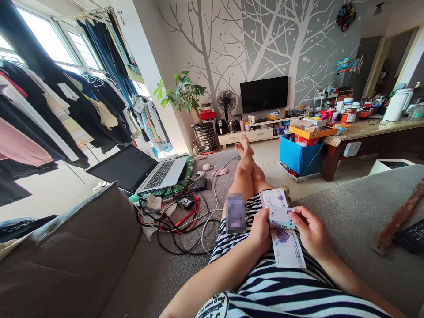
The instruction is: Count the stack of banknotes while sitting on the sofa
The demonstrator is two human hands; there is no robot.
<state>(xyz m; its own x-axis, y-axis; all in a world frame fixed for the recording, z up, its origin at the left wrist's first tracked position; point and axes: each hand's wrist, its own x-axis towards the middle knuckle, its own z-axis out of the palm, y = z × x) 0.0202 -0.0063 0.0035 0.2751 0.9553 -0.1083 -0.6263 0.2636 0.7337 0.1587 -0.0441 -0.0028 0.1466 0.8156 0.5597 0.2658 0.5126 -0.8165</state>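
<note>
Left hand [261, 229]: fingers curled, pinching — forearm slanting across the lap.
Right hand [309, 229]: thumb pressed down — fingers closed.

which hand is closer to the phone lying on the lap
Left. The left hand sits just right of the phone, holding the banknotes. The right hand is farther, beyond the notes.

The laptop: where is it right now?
In the head view, the laptop sits open at left, on the grey sofa, beside tangled cables and under hanging clothes.
</note>
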